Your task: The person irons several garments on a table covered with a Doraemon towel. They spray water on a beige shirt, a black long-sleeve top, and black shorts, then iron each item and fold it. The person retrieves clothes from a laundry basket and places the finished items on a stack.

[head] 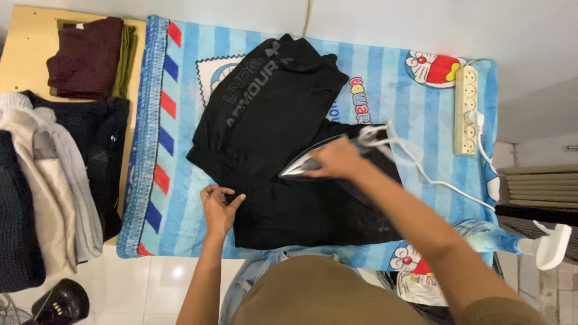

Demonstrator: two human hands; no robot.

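Observation:
A black sports garment point(271, 114) lies partly folded on a blue striped cartoon blanket point(180, 120). My right hand point(336, 159) grips the handle of a clothes iron point(307, 162), whose pointed soleplate rests on the black fabric and faces left. My left hand point(220, 206) pinches the garment's near left edge, holding it flat against the blanket. The iron's white cord point(421, 171) runs right toward a power strip.
A cream power strip point(466, 108) lies at the blanket's right end. Folded clothes sit on the left: a maroon piece point(87, 57), dark garments point(102, 150) and beige ones point(54, 180). A white spray bottle point(551, 244) is at right, and a black object point(63, 304) lies on the tiled floor.

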